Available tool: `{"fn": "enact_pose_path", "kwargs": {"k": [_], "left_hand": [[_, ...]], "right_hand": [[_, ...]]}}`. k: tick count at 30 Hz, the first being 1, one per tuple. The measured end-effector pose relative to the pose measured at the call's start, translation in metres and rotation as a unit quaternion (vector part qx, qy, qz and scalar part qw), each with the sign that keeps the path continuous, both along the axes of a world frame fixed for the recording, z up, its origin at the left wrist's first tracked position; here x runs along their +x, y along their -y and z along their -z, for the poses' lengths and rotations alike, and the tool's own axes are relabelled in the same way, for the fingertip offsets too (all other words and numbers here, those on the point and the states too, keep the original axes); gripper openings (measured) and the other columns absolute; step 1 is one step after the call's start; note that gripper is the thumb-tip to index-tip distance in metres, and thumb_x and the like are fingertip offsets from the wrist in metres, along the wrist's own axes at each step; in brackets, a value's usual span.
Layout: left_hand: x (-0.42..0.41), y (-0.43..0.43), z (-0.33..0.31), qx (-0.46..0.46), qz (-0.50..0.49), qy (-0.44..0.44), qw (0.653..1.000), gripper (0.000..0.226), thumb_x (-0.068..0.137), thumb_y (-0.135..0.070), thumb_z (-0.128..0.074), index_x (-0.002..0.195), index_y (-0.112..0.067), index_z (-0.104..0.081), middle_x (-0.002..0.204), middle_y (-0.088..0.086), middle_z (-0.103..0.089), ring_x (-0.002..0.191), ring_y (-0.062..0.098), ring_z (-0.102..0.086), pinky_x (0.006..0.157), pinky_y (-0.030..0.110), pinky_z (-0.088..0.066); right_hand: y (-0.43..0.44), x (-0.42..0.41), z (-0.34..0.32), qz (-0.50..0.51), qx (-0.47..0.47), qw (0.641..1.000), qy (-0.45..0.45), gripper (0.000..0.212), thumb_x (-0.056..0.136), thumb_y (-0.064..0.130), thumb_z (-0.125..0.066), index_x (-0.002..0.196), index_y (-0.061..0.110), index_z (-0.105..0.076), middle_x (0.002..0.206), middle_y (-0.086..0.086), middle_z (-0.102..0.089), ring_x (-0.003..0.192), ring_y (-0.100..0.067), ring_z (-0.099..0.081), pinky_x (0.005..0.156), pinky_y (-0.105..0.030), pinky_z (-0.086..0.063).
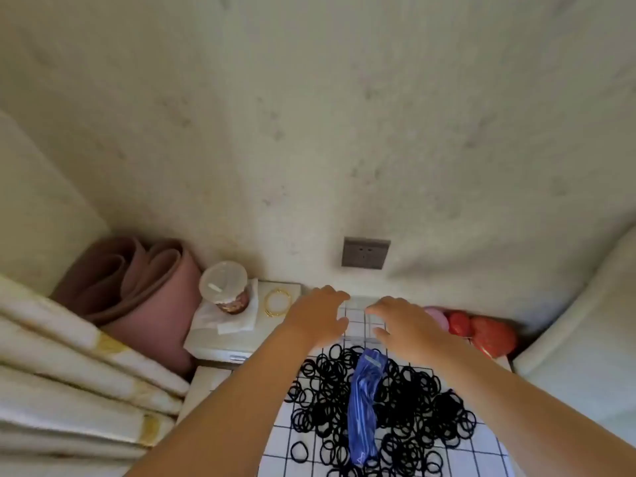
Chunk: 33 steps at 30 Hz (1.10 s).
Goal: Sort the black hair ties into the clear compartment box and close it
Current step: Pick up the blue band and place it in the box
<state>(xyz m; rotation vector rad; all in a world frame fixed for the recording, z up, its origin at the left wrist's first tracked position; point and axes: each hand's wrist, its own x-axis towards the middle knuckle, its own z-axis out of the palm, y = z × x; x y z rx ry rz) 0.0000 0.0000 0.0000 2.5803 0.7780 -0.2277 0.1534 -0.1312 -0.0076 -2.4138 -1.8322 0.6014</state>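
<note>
Both arms reach forward, and the left hand [318, 315] and right hand [402, 321] sit close together at the far end of the table [488, 452], which has a white surface with a dark grid. The clear compartment box [359, 318] lies between them, its left edge at the left hand's fingertips and thumb, its right part under the right hand's fingers. Both hands have their fingers loosely spread and slightly curved. The view is too blurred to tell whether either hand grips the box or only hovers at it. Behind the hands, towards the person and between the two forearms, the black hair ties [413, 401] lie in a wide loose heap on the table. A crumpled blue plastic bag [364, 404] lies lengthwise on top of the heap. Just left of the left hand, gold bangles [277, 302] rest on a low white cabinet [237, 339], with a jar with a clear lid [225, 287] beside them. A rolled pink mat [137, 280] stands further left. To the right of the right hand are red objects [488, 335] by the wall. A grey wall socket [366, 253] sits beyond the hands.
</note>
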Motion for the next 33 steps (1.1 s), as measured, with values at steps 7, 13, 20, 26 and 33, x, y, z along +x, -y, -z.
{"fn": "enact_pose_path", "kwargs": {"k": [7, 13, 20, 26, 33], "left_hand": [[0.025, -0.024, 0.108, 0.081, 0.034, -0.022, 0.996, 0.071, 0.089, -0.045, -0.057, 0.151, -0.025, -0.028, 0.153, 0.000, -0.029, 0.141, 0.022, -0.024, 0.113, 0.040, -0.028], [0.020, -0.036, 0.158, 0.137, 0.032, 0.029, 0.990, 0.085, 0.077, -0.052, -0.069, 0.148, -0.029, -0.027, 0.152, -0.001, -0.021, 0.142, 0.023, -0.019, 0.113, 0.041, -0.025], [0.017, -0.031, 0.172, 0.160, 0.030, 0.039, 0.986, 0.088, 0.081, -0.051, -0.066, 0.152, -0.027, -0.019, 0.158, 0.004, -0.015, 0.145, 0.026, -0.014, 0.116, 0.044, -0.025], [-0.003, -0.003, 0.174, 0.186, 0.021, 0.040, 0.982, 0.082, 0.090, -0.049, -0.059, 0.155, -0.024, -0.016, 0.162, 0.005, -0.011, 0.148, 0.027, -0.012, 0.117, 0.043, -0.021], [-0.015, 0.010, 0.164, 0.190, 0.024, 0.054, 0.980, 0.066, 0.092, -0.042, -0.059, 0.149, -0.024, -0.033, 0.152, 0.004, -0.035, 0.138, 0.025, -0.034, 0.109, 0.041, -0.037]], "right_hand": [[-0.023, 0.012, 0.106, -0.039, 0.041, 0.994, 0.096, 0.056, 0.099, 0.036, -0.052, 0.152, 0.025, -0.035, 0.159, -0.005, -0.029, 0.144, -0.025, -0.030, 0.115, -0.042, -0.030], [-0.024, 0.009, 0.159, -0.053, 0.122, 0.979, 0.154, 0.065, 0.077, 0.049, -0.066, 0.136, 0.024, -0.055, 0.142, -0.008, -0.052, 0.129, -0.030, -0.051, 0.095, -0.048, -0.045], [-0.022, 0.010, 0.178, -0.050, 0.204, 0.959, 0.192, 0.054, 0.073, 0.042, -0.074, 0.123, 0.024, -0.066, 0.125, -0.001, -0.066, 0.110, -0.025, -0.063, 0.082, -0.042, -0.053], [-0.004, -0.013, 0.176, -0.064, 0.202, 0.951, 0.226, 0.046, 0.083, 0.032, -0.072, 0.127, 0.018, -0.063, 0.128, -0.003, -0.065, 0.108, -0.027, -0.063, 0.076, -0.040, -0.055], [0.003, -0.029, 0.176, -0.069, 0.157, 0.948, 0.268, 0.039, 0.085, 0.014, -0.066, 0.123, 0.008, -0.061, 0.119, -0.011, -0.066, 0.093, -0.029, -0.065, 0.066, -0.041, -0.056]]}}
